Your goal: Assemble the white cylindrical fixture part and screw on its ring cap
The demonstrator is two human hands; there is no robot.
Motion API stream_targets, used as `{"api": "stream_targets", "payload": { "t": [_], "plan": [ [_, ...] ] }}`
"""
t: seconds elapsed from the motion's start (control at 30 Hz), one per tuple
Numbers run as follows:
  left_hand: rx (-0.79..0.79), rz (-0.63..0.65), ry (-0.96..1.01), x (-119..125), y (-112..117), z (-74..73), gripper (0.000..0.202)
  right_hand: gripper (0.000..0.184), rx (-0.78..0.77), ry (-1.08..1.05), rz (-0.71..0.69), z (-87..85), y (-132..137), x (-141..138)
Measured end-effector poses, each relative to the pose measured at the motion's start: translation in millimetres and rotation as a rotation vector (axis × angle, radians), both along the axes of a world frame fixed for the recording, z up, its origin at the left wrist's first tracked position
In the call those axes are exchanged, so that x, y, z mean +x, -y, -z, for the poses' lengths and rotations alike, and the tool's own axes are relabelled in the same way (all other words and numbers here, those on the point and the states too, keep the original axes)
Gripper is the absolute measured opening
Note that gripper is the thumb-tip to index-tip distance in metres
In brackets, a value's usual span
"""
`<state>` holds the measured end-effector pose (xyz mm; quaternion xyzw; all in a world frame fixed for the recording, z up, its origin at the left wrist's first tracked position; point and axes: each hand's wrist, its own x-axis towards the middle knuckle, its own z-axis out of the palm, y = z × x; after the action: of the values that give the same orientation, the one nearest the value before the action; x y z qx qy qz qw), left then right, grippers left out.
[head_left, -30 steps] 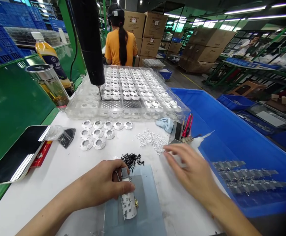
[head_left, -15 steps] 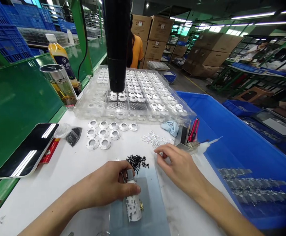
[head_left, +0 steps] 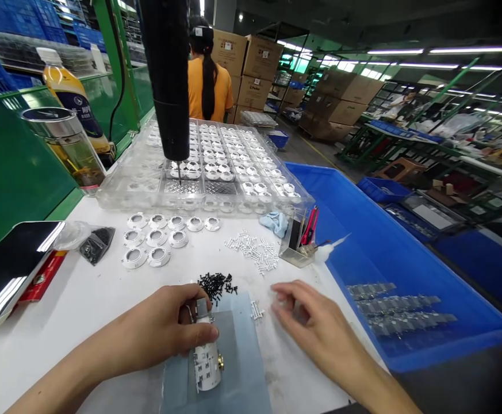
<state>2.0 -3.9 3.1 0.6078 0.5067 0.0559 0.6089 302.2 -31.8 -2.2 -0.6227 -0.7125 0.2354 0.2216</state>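
My left hand (head_left: 171,325) grips a small white cylindrical part (head_left: 207,363) that lies on a grey mat (head_left: 242,368) near the table's front edge. My right hand (head_left: 306,319) hovers low over the table just right of the mat, fingers bent and slightly apart, beside a small white pin (head_left: 257,311). I cannot see anything in it. A heap of black screws (head_left: 216,283) lies just beyond the mat. A scatter of white pins (head_left: 253,252) lies further back.
Several white rings (head_left: 156,236) lie in rows before a clear tray (head_left: 117,198) of more rings. A black hanging screwdriver (head_left: 167,86) dangles above it. A phone (head_left: 9,270), a jar (head_left: 67,146) and a bottle (head_left: 67,95) stand left. A blue bin (head_left: 406,270) is right. A person in orange (head_left: 207,80) works ahead.
My right hand has drawn back from the scattered white pins toward the mat, and a small white pin now lies beside it. My left hand still holds the white part.
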Motion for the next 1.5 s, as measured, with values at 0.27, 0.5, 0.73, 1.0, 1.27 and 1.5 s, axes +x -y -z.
{"api": "stream_targets", "payload": {
  "t": [0.27,0.5,0.73,1.0,1.27,1.5],
  "plan": [
    [0.018,0.021,-0.017,0,0,1.2,0.045,0.042,0.291,0.097,0.416,-20.4,-41,38],
    [-0.009,0.034,-0.005,2,-3,-7.5,0.040,0.034,0.487,0.197,0.482,-43.6,-54,42],
    [-0.010,0.034,0.008,0,-2,1.0,0.044,0.027,0.447,0.238,0.385,-32.8,-54,45],
    [-0.020,0.012,-0.043,3,-3,-2.3,0.044,0.018,0.903,-0.040,0.563,-38.3,-30,24],
    [-0.054,0.007,-0.063,5,-4,-12.4,0.040,0.015,0.621,-0.192,0.161,6.7,-3,-21],
    [-0.072,0.009,-0.087,7,-5,-18.8,0.033,0.014,0.588,-0.211,0.085,12.5,-6,-30]
  ]
}}
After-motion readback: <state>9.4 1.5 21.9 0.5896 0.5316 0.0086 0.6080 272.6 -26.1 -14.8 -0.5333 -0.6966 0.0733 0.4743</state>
